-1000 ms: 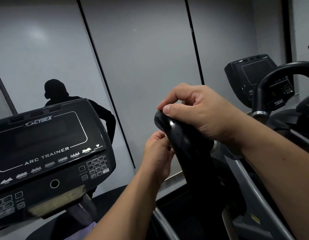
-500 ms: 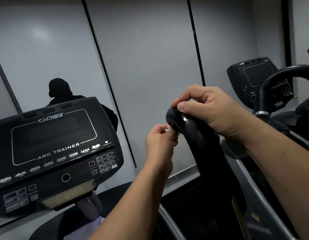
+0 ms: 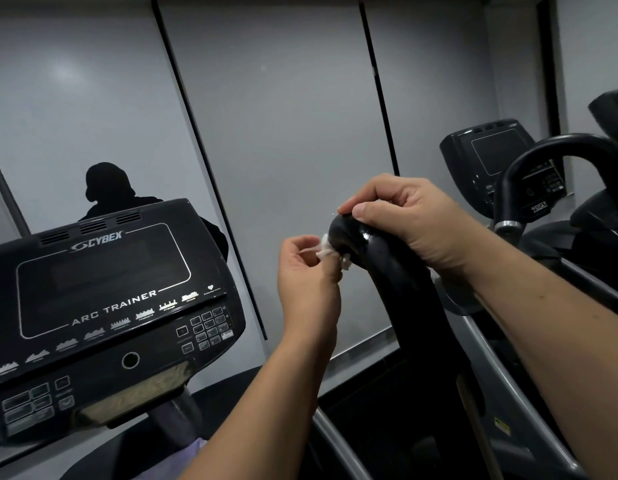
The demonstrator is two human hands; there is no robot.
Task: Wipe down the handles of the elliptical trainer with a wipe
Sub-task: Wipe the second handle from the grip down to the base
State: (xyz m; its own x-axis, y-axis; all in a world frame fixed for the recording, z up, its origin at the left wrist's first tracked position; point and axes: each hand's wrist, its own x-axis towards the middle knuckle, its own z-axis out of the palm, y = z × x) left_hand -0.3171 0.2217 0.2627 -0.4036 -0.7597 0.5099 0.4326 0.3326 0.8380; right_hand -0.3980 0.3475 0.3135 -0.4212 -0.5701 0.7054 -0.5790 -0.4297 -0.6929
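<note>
Right hand (image 3: 409, 221) curls over the handle (image 3: 387, 271) tip to steady it — left hand (image 3: 309, 271) pinches the wipe (image 3: 330, 251) against its end, scrubbing there.

Glossy black handle (image 3: 387, 271), crumpled white wipe (image 3: 330, 250), matt plastic console (image 3: 103, 306)

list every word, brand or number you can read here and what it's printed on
"CYBEX": top of the near console, above its screen.
"ARC TRAINER": below the screen on the same console.
"750AT": on the far console, appears reversed; uncertain.
Small captions under the programme icons, the keypad and the yellow sticker: too small to read.
</note>
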